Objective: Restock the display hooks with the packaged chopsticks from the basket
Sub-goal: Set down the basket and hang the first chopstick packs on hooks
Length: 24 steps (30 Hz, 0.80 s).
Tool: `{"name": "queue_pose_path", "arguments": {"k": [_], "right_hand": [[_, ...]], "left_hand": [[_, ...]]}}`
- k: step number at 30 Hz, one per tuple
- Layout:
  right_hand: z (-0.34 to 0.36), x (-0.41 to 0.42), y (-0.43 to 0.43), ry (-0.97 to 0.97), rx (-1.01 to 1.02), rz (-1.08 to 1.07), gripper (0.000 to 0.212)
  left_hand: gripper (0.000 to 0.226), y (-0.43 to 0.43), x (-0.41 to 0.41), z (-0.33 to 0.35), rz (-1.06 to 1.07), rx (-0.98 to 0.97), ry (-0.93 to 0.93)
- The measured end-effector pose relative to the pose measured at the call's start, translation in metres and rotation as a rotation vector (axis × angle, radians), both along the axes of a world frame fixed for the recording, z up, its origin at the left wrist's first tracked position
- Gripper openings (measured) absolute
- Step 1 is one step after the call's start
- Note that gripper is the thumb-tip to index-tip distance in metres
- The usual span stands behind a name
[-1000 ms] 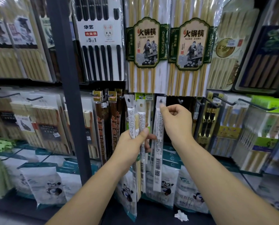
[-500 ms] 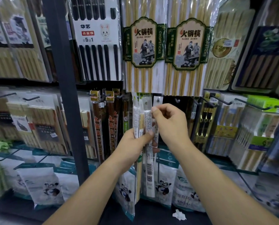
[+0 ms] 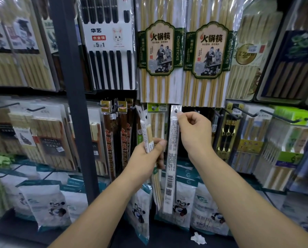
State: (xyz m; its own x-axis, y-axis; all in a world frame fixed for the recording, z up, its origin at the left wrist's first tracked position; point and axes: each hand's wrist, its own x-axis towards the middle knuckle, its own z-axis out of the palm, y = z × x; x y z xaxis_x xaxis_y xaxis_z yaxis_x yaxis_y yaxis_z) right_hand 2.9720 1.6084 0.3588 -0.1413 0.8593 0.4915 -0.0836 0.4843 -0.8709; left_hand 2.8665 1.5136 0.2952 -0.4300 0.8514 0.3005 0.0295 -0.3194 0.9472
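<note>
Restocking in progress: a person's left hand point(image 3: 147, 154) grips a small bundle of spare packs point(image 3: 146, 133) at mid-length, thumb clamped across them. Just beside it and slightly higher, the right hand point(image 3: 194, 131) pinches the top of a single pack point(image 3: 172, 158), whose punched hole shows above the fingertips while its length hangs straight down. The basket is out of view. Behind the right hand lies a dark gap in the rack; which hook is meant cannot be told, though a loaded hook point(image 3: 245, 112) juts out to that hand's right. Beyond and above both hands hang large hotpot packs point(image 3: 160, 51). The likely hazard is a blind threading. With knuckles screening the target, the small hole could miss the tip, and so light a pinch could let the pack slip and drop below.
</note>
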Motion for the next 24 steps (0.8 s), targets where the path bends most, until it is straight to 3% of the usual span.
{"name": "queue_pose_path", "arguments": {"k": [2, 5, 10, 13, 17, 20, 24], "right_hand": [[0.000, -0.002, 0.002, 0.009, -0.012, -0.013, 0.024], [-0.003, -0.005, 0.006, -0.010, -0.037, -0.028, 0.028], [-0.006, -0.004, 0.009, -0.036, -0.049, -0.048, 0.028], [-0.009, 0.001, 0.004, -0.035, -0.038, -0.075, 0.023], [-0.010, 0.009, -0.011, -0.036, 0.024, -0.056, 0.013], [-0.007, 0.009, -0.023, -0.044, 0.023, 0.130, 0.010], [-0.001, 0.009, -0.027, -0.042, -0.024, 0.197, 0.011]], "left_hand": [[0.027, -0.001, 0.000, -0.001, -0.025, -0.025, -0.003], [0.068, -0.003, 0.000, -0.002, -0.058, -0.054, -0.052], [0.032, -0.004, -0.001, 0.002, -0.075, -0.016, -0.242], [0.015, -0.004, 0.001, 0.002, -0.096, -0.001, -0.206], [0.019, -0.005, 0.005, 0.000, -0.110, 0.060, -0.087], [0.023, -0.005, 0.008, 0.000, -0.141, 0.105, -0.078], [0.030, -0.006, 0.010, 0.004, -0.164, 0.127, -0.090]]}}
